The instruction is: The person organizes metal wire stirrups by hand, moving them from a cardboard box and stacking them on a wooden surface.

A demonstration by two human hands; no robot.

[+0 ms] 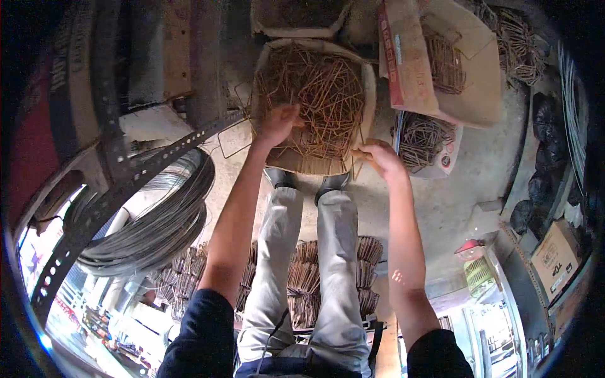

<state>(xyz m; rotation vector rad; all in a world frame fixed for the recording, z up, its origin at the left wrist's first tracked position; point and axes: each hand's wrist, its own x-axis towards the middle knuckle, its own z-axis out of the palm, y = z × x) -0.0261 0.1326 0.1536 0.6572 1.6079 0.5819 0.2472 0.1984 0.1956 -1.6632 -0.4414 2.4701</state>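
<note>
A cardboard box (370, 82) in front of my feet holds a tangled heap of rusty bent wire pieces (331, 88). My left hand (282, 124) is over the left part of the heap, its fingers curled closed; whatever they grip is hard to make out among the wires. At the box's near right corner is my right hand (381, 157), thumb and fingers pinched together on a thin bent wire piece. A loose bent wire (230, 146) sticks out past the box's left side.
To the right stand a taller carton (469, 101) and a smaller box of wire pieces (425, 135). A big wire coil (157, 220) lies left, beside a perforated metal bar (183, 143). Bundled wire pieces (305, 271) are stacked behind my legs. Black bags (547, 151) line the right.
</note>
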